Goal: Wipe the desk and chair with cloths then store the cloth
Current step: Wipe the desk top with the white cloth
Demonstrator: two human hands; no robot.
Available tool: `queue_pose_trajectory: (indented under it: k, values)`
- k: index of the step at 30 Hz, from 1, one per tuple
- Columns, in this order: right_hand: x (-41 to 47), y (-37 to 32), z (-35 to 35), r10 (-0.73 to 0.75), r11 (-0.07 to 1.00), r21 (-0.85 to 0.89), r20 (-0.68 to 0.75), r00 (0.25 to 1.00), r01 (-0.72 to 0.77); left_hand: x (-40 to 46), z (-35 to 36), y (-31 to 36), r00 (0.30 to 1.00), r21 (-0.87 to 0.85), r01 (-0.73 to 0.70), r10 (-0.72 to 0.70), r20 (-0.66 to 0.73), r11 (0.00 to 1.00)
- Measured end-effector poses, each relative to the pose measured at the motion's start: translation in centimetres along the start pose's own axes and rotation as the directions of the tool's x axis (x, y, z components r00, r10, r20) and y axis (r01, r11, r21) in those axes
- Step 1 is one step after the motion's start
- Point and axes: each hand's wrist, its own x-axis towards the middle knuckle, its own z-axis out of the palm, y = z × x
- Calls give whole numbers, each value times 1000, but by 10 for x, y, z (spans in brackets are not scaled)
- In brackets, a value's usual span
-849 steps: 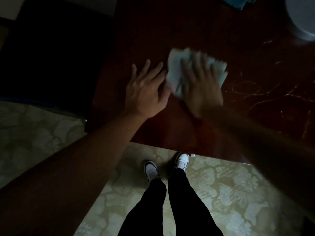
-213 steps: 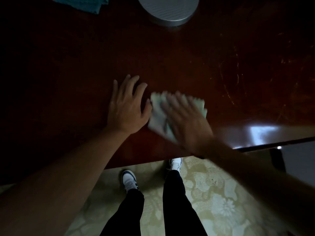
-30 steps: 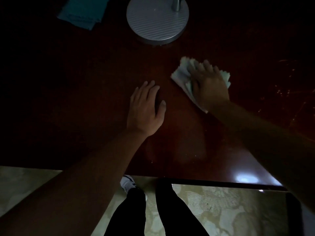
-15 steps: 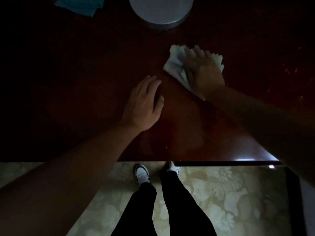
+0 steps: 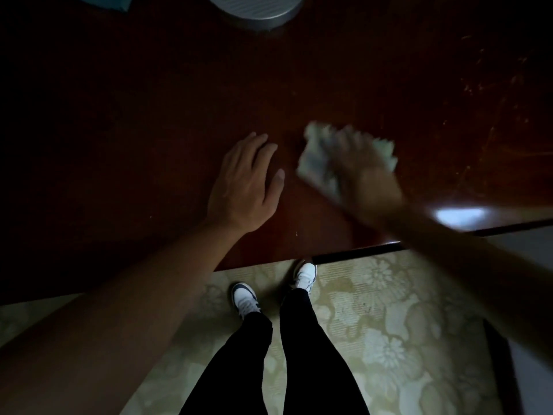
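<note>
A person stands at the near edge of a dark reddish-brown wooden worktop (image 5: 167, 94) in dim light, seen from above. The left hand (image 5: 244, 184) lies flat on the wood, palm down, fingers spread and loosely extended, holding nothing. Just to its right, apart from it, the right hand (image 5: 363, 172) presses palm-down on a pale, crumpled cloth (image 5: 317, 163); the fingers lie spread across the top of the fabric, pinning it to the surface rather than pinching it. That hand and the cloth are smeared with motion blur, so the exact finger positions cannot be made out. The cloth shows to the left of the hand and beyond its fingertips, with a ragged edge at the far right.

At the top edge of the view, the rounded grey ribbed base (image 5: 254, 7) of some object sits on the worktop, well apart from both hands. A corner of a teal cloth (image 5: 110, 1) shows at the top left, also on the wood. Fine pale scratches (image 5: 490, 94) mark the worktop's right side, and a bright reflection (image 5: 460, 215) glints near its front edge.

Below, the person's black trousers (image 5: 269, 354) and white-and-dark trainers (image 5: 245, 299) stand on a pale floral-patterned floor (image 5: 389, 339).
</note>
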Motion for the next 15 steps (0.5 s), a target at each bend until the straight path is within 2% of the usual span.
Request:
queue_pose_trajectory:
  k: [3, 5, 6, 8, 10, 11, 13, 15]
  values:
    - [-65, -41, 20, -311, 950, 30, 45, 950, 309, -1, -2, 1, 1000, -6, 2, -2, 6, 1000]
    - [-61, -23, 17, -379, 925, 8, 65, 923, 380, -1, -2, 0, 1000, -6, -3, 3, 6, 1000]
    - [-49, -8, 13, -316, 948, -12, 36, 948, 317, -1, -2, 0, 1000, -6, -1, 1, 5, 1000]
    - [-12, 25, -2, -50, 998, -50, -44, 998, 48, 0, 0, 0, 1000, -11, 4, -4, -4, 1000]
    - [9, 22, -10, 160, 985, -54, -72, 984, -164, 0, 0, 0, 1000, -38, 19, -20, -15, 999]
    - [7, 4, -4, 175, 982, -51, -98, 980, -181, 0, 0, 0, 1000, -57, 25, -26, -18, 998]
    - [-17, -47, 14, -17, 1000, -22, -105, 994, 15, 0, -2, 0, 999, -85, 32, -34, -18, 996]
    - [-54, -92, 29, -228, 973, 12, -62, 972, 229, 0, -4, 1, 999, -107, 47, -48, -10, 993]
